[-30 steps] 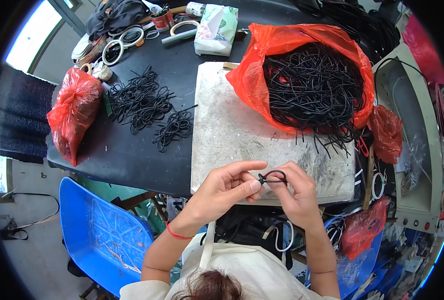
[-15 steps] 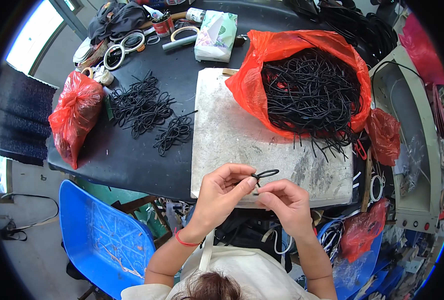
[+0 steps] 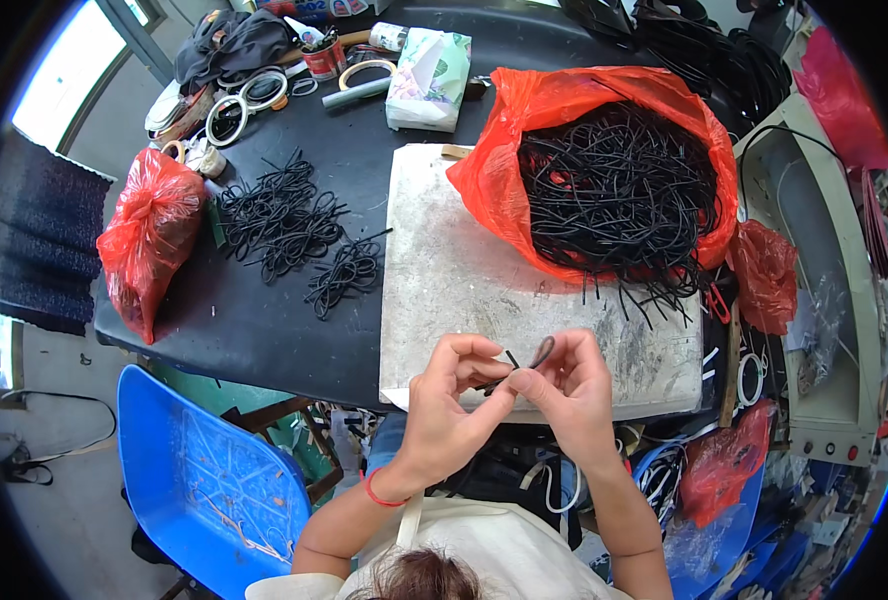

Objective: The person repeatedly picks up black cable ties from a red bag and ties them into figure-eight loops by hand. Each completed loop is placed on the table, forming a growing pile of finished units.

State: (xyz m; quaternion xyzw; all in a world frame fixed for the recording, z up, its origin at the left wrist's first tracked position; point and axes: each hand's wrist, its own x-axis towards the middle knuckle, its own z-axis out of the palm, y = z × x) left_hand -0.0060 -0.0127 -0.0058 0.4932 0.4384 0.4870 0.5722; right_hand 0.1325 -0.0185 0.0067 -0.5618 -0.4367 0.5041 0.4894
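Note:
Between my two hands, over the near edge of a worn pale board [image 3: 444,300], is a thin black cord [image 3: 544,352] bent into a small loop. My left hand [image 3: 459,395] pinches one part of it, and a short cord end sticks up by the fingertips. With thumb and fingers my right hand [image 3: 570,392] grips the loop side; the two hands touch at the thumbs. The crossing of the cord is partly hidden by my fingers. Beyond the board's far right part lies an open red plastic bag [image 3: 509,120] full of loose black cords [image 3: 619,190].
Looped black cords [image 3: 284,220] lie in a pile left of the board, a smaller bundle [image 3: 347,275] beside them. A tied red bag [image 3: 151,240] sits at the table's left. Tissue pack [image 3: 429,80] and tape rolls [image 3: 227,120] stand behind. A blue plastic tub [image 3: 204,470] is below left.
My right hand has moved up and closed on the cord's loop, which stood free above my left fingertips before. The loop now points up and right. The view has shifted slightly.

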